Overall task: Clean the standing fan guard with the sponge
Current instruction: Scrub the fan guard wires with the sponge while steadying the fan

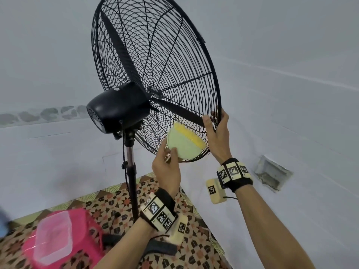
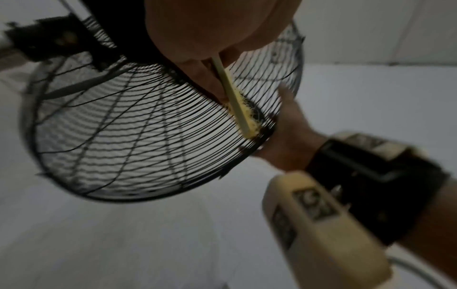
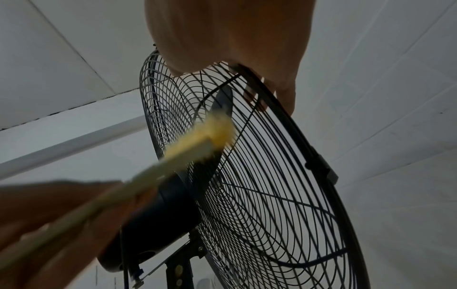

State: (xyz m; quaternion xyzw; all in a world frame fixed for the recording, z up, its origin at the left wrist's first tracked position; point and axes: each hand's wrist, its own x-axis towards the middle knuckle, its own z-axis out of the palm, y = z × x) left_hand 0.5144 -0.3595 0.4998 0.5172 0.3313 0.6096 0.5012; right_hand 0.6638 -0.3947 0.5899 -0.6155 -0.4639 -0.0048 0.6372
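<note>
Open wall side, crowded pole side

Right of the fan guard (image 1: 155, 74) the room lies open toward the pale wall (image 1: 291, 94); to its left the motor housing (image 1: 118, 107) and pole (image 1: 132, 171) block the way, with a pink stool (image 1: 77, 239) on the floor below.

A plain room in a home: pale tiled walls (image 1: 291, 55) with a decorative pebble-pattern border strip (image 1: 38, 114), a patterned floor covering (image 1: 194, 249), a pink plastic stool (image 1: 81, 220) carrying a clear plastic container (image 1: 53, 237), and a black standing fan (image 1: 118, 107).
</note>
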